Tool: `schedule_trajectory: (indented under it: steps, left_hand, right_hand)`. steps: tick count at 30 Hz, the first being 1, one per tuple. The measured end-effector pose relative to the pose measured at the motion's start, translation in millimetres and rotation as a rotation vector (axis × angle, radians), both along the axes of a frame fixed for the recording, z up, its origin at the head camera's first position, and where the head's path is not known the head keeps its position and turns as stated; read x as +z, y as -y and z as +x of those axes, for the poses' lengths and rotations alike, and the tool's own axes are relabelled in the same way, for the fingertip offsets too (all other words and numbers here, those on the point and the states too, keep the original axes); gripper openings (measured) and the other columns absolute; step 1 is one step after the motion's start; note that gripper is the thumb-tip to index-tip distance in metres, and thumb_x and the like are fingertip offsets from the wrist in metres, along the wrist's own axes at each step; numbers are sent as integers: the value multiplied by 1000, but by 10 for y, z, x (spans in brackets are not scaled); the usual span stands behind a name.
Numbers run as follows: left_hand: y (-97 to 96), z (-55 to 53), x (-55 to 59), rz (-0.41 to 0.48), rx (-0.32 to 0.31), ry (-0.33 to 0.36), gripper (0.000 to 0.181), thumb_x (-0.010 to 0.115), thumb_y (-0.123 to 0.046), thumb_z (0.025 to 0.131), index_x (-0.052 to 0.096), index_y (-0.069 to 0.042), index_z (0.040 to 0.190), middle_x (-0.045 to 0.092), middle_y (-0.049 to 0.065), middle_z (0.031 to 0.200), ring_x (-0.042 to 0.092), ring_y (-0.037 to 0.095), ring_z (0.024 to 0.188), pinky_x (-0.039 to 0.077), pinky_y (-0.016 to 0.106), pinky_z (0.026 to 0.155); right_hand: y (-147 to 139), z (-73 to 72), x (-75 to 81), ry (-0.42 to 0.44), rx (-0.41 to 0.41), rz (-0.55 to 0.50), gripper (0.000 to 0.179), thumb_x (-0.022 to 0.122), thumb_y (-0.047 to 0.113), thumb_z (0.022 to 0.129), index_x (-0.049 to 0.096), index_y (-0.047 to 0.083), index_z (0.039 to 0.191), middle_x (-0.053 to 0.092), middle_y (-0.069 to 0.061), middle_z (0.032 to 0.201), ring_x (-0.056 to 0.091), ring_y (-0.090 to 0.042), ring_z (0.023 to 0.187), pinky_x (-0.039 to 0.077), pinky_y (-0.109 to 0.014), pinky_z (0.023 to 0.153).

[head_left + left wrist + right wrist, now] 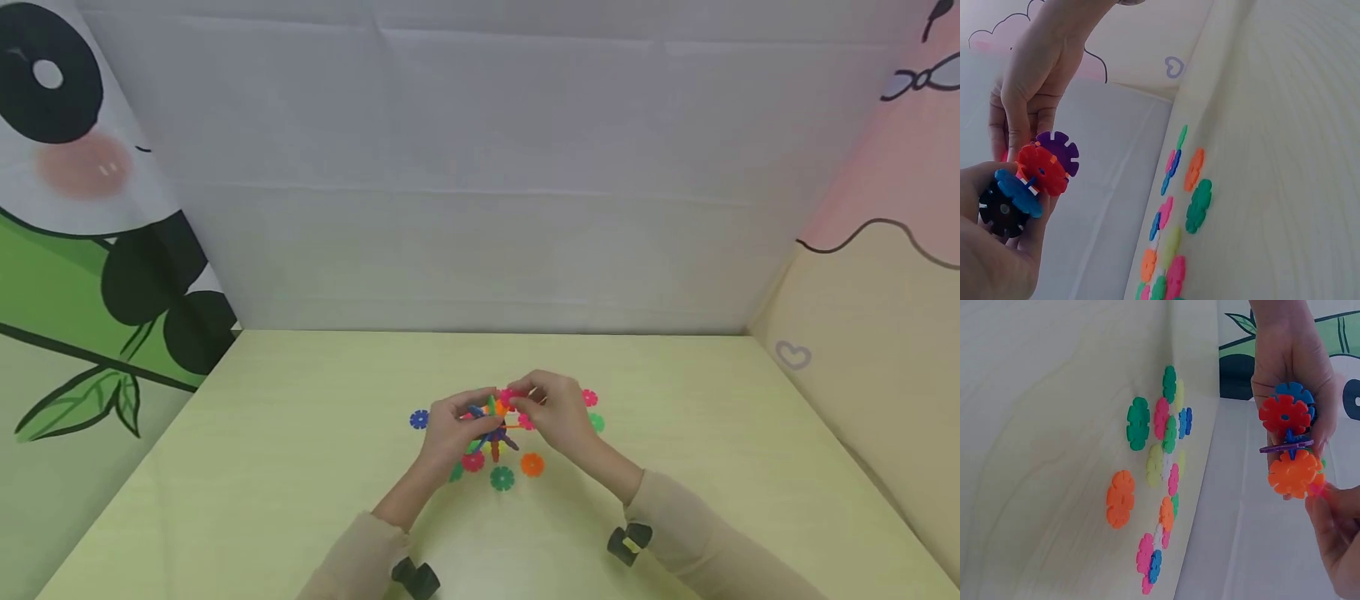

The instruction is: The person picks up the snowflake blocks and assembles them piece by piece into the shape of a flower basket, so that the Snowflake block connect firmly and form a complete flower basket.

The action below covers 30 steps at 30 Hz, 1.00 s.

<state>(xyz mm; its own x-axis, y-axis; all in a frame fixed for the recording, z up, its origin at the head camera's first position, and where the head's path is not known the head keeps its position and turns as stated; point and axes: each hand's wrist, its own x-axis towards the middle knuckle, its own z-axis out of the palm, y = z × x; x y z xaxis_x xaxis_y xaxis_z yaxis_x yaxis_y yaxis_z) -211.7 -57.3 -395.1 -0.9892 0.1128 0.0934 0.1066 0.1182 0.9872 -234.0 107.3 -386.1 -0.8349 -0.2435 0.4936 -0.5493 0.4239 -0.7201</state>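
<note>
My left hand (453, 429) holds a cluster of joined snowflake discs (1285, 417) above the table, its fingers and thumb around one side. In the left wrist view a red disc (1043, 170), a purple disc (1060, 150), a blue disc (1017, 192) and a very dark disc (1004, 212) show in it. Opposite, my right hand (558, 412) pinches a pink disc (1317, 489) between thumb and fingertips. The pink disc sits right at the edge of the cluster's orange disc (1296, 474), mostly covered by the fingers.
Loose snowflake discs lie on the pale yellow table (300, 467) below the hands, among them an orange disc (532, 465), a dark green disc (502, 478) and a blue disc (419, 419). A white cloth wall (480, 250) stands behind, with printed panels at both sides.
</note>
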Motion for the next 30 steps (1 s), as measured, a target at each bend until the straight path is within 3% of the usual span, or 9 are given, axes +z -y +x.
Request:
schedule_trajectory:
  steps: [4,7,10,15,19,23,30]
  left_hand:
    - [67,-97,-185,-38,-19,-6,33,68,-9,79,63,-5,112,59,14,106,61,21,86,53,26,69]
    - [110,-156,-275,-65,-25,12,36,69,-14,79,61,-6,113,59,14,107,63,20,83,53,27,72]
    - [164,-211,-320,-63,-4,28,35,69,-13,80,58,-7,112,60,11,110,62,21,88,52,30,77]
    - [250,-251,-343,-37,11,63,32,63,-8,84,51,-6,113,56,15,119,60,24,94,52,35,80]
    - [265,-233,-333,-21,-7,85,31,61,-8,86,47,-5,113,52,19,122,62,24,92,53,37,77]
    - [255,-228,-330,-1,-5,95,32,64,-7,84,47,-5,111,54,17,119,63,21,84,54,36,74]
    - [211,-248,-319,-13,33,100,38,69,-6,79,49,-5,110,52,16,122,62,18,74,54,34,70]
  right_hand:
    - [-43,-35,-44,44,77,24,13,71,2,75,68,2,87,69,-8,83,64,-17,62,51,-19,54]
    - [-161,-85,-45,99,138,86,18,69,4,78,68,2,96,69,-8,88,65,-19,68,52,-19,58]
    - [-352,-199,-56,139,146,165,22,68,8,80,67,3,102,68,-8,92,65,-20,75,52,-21,61]
    - [-804,-522,-230,185,82,330,21,68,7,79,65,0,98,66,-9,87,61,-19,76,51,-26,64]
    - [-1131,-714,-412,286,52,452,22,71,5,75,63,-3,93,62,-10,85,57,-18,75,49,-29,66]
    - [-1271,-793,-508,367,84,483,28,74,8,71,62,-4,93,61,-8,85,56,-20,78,49,-33,70]
    - [-1317,-847,-534,443,94,475,28,75,8,70,62,-3,93,61,-8,88,56,-24,85,50,-38,76]
